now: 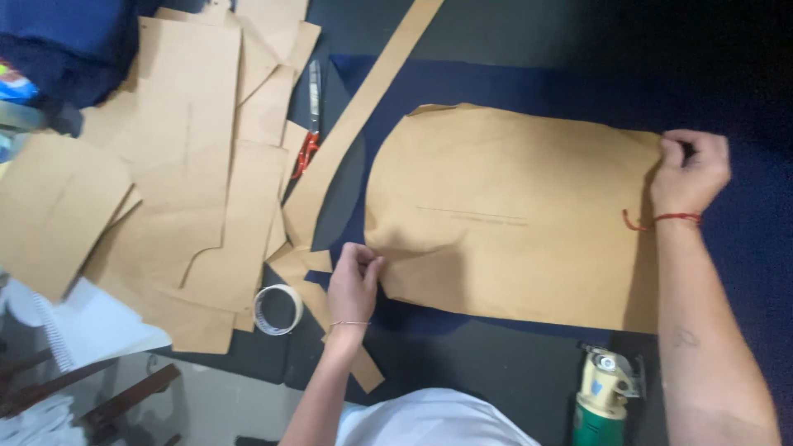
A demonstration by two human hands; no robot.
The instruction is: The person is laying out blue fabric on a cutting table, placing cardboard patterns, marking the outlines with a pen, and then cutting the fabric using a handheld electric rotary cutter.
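Two hands' fingers pinched shut on smooth, round-cornered brown paper pattern (512, 215), left hand (353, 285), right hand (690, 172).

A heap of brown paper pieces (190, 165) lies overlapping on the left part of the table (512, 49), which has a dark top. A long paper strip (372, 91) runs diagonally from the top edge down toward the heap. Scissors with red handles (310, 124) lie between the heap and that strip, blades pointing away. A roll of tape (277, 310) sits at the near edge of the heap. A spiral notebook (83, 326) pokes out from under the paper at the lower left. A green and cream power tool (603, 396) stands at the near table edge. Folded blue cloth (74, 41) fills the upper left corner.
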